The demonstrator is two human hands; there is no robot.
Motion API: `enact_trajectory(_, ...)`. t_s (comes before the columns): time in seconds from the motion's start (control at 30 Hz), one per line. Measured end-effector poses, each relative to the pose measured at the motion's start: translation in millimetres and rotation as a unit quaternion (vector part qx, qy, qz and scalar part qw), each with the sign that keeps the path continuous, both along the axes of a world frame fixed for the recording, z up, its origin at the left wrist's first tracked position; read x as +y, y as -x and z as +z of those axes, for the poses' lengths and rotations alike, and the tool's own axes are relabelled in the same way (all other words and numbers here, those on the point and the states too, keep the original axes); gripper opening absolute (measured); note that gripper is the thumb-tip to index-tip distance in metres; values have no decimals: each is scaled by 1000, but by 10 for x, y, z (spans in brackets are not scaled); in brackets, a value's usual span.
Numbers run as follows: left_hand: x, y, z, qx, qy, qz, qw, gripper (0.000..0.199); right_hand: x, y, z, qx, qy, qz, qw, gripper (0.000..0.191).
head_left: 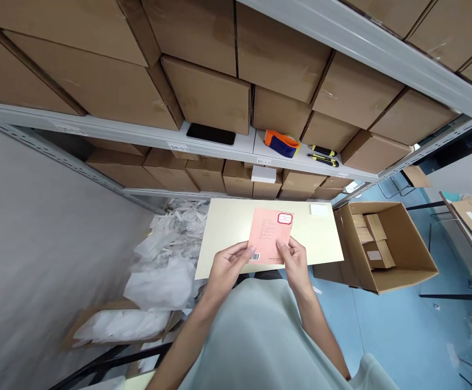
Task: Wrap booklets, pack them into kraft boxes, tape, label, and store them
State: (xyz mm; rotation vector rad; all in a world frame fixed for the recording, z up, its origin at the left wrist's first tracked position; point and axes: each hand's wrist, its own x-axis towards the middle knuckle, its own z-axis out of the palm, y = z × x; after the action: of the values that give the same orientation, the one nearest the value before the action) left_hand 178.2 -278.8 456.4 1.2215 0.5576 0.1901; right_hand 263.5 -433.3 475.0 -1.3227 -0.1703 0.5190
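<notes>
Between my two hands is a pink booklet with printed lines, a red-bordered label at its upper right and a barcode at its lower left. My left hand pinches the lower left edge, thumb on top. On the lower right, my right hand grips it the same way, its thumb lying on the printed face. Beneath the booklet is a pale yellow board. A small white card rests at the board's far right.
Shelves of cardboard boxes rise ahead, holding a black phone, an orange and blue tape dispenser and utility knives. An open carton with small boxes stands right. White plastic bags pile up left.
</notes>
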Motion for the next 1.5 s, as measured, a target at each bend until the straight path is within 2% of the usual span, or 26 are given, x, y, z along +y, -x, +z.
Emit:
enact_trajectory(0.13,-71,-12,-50,11,-20,23,999,70,-76,-8,-113,2,17,-14,1000,52)
enact_trajectory(0.23,-64,-25,-130,14,-73,83,994,66,-158,-28,-224,-40,56,-94,993,57)
enact_trajectory(0.3,-75,-35,-158,10,-135,127,983,58,-196,-15,-273,-74,78,-122,987,58)
enact_trajectory(0.4,-184,-44,-148,-14,-247,161,956,42,-171,67,-289,-79,75,-72,991,61)
enact_trajectory(0.5,-392,-42,-116,-92,-348,128,924,29,-59,178,-258,-81,55,-20,995,64)
enact_trajectory(0.63,-546,-37,-90,-175,-414,46,892,28,22,201,-196,-89,55,-53,993,46)
enact_trajectory(0.7,-487,-43,-82,-162,-403,61,899,27,-18,144,-161,-67,35,-74,994,44)
enact_trajectory(0.8,-300,-66,-75,-95,-335,113,931,40,-125,44,-103,-31,-4,-54,998,43)
enact_trajectory(0.83,-243,-76,-73,-72,-293,105,948,48,-157,21,-85,-22,-11,-44,999,44)
enact_trajectory(0.93,-157,-105,-71,-30,-147,23,988,64,-209,-9,-42,-6,-20,-25,999,48)
enact_trajectory(1.0,-170,-119,-73,-14,-89,6,996,67,-212,-10,-27,-1,-19,-15,1000,49)
enact_trajectory(1.1,-220,-138,-93,-9,-61,23,998,67,-202,-16,-31,7,-14,1,1000,47)
enact_trajectory(1.2,-243,-159,-132,-6,-50,36,998,69,-215,-38,-82,0,1,-22,1000,51)
enact_trajectory(1.33,-275,-182,-169,-6,-95,90,991,65,-278,-21,-191,-68,52,-139,987,65)
enact_trajectory(1.37,-303,-187,-171,-8,-117,109,987,62,-290,4,-215,-76,58,-143,985,65)
enact_trajectory(1.43,-394,-199,-163,-20,-168,136,976,52,-296,74,-251,-69,53,-108,990,66)
enact_trajectory(1.5,-523,-212,-141,-55,-232,130,962,40,-274,143,-268,-51,39,-67,996,70)
